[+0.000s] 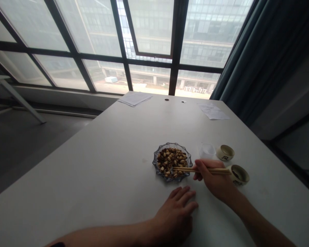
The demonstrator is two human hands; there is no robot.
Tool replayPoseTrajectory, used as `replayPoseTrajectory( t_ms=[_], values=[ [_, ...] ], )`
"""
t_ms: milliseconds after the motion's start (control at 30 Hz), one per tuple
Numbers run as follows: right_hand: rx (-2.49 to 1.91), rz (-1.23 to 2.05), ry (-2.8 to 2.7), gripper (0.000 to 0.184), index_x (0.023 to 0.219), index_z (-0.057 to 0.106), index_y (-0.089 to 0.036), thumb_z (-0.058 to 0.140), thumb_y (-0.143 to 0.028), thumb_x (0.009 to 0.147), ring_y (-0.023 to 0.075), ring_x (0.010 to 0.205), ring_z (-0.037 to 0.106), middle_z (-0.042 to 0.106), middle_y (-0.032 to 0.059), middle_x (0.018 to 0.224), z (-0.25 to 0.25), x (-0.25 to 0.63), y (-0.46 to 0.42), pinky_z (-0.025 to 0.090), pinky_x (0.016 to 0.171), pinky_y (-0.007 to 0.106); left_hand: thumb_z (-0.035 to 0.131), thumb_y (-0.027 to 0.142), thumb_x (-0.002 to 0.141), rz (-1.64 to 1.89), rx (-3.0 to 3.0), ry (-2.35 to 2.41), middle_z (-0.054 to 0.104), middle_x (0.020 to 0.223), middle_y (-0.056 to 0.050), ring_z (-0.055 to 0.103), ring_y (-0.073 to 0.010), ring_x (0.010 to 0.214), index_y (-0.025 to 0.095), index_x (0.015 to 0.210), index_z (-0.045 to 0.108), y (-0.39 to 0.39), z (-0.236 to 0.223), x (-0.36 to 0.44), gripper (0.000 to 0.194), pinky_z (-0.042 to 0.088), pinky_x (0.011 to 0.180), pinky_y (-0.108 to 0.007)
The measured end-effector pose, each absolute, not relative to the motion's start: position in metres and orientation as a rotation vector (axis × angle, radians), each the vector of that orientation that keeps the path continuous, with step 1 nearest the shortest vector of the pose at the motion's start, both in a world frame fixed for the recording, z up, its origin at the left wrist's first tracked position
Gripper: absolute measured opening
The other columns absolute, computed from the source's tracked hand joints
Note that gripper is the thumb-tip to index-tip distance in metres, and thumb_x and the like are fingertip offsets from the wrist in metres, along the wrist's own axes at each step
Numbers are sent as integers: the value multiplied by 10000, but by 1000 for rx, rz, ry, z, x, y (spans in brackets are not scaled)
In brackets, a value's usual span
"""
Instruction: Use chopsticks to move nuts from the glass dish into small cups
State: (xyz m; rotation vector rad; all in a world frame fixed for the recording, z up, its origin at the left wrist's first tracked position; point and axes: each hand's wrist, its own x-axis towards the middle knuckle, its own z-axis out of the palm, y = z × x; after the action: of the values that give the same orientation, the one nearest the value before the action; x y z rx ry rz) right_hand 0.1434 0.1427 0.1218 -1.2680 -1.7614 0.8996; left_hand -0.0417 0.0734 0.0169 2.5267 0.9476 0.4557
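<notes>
A scalloped glass dish (156,164) filled with mixed nuts and beans sits on the white table (98,164). My right hand (214,181) is closed on a pair of wooden chopsticks (189,169), their tips lying over the near right side of the dish. My left hand (175,214) rests flat on the table just in front of the dish, fingers stretched out, holding nothing. To the right of the dish stand a small clear cup (207,150) and two small ceramic cups, one farther (225,152) and one nearer (240,175) behind the chopstick ends.
Sheets of paper (135,98) lie at the table's far left corner and another sheet (213,111) at the far right. Two small holes are near the far edge. Big windows are beyond, a dark curtain (267,58) at the right.
</notes>
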Motion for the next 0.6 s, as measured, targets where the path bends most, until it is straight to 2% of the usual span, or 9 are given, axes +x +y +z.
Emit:
replayPoseTrajectory(
  t_ms=[300, 467, 600],
  values=[
    [-1274, 792, -1809, 490, 750, 744, -188, 532, -528, 1031, 159, 562, 692, 726, 34, 630, 141, 153, 136, 542, 569, 266, 607, 216, 907, 452, 2516, 962, 444, 1602, -45, 304, -264, 1521, 253, 1330, 540, 73, 19, -41, 430, 208, 1259, -437],
    [-1381, 483, -1662, 417, 792, 778, -221, 609, -556, 974, 195, 568, 729, 760, 46, 666, 181, 182, 115, 586, 553, 288, 601, 176, 875, 442, 2513, 960, 442, 1607, -38, 302, -260, 1527, 256, 1331, 546, 73, 20, -41, 467, 232, 1256, -437],
    [-1686, 125, -1432, 381, 857, 788, -237, 652, -586, 929, 248, 644, 773, 787, 65, 728, 211, 233, 99, 616, 589, 318, 603, 112, 797, 399, 2503, 966, 431, 1615, -45, 314, -280, 1526, 258, 1340, 553, 75, 19, -39, 564, 271, 1246, -473]
  ],
)
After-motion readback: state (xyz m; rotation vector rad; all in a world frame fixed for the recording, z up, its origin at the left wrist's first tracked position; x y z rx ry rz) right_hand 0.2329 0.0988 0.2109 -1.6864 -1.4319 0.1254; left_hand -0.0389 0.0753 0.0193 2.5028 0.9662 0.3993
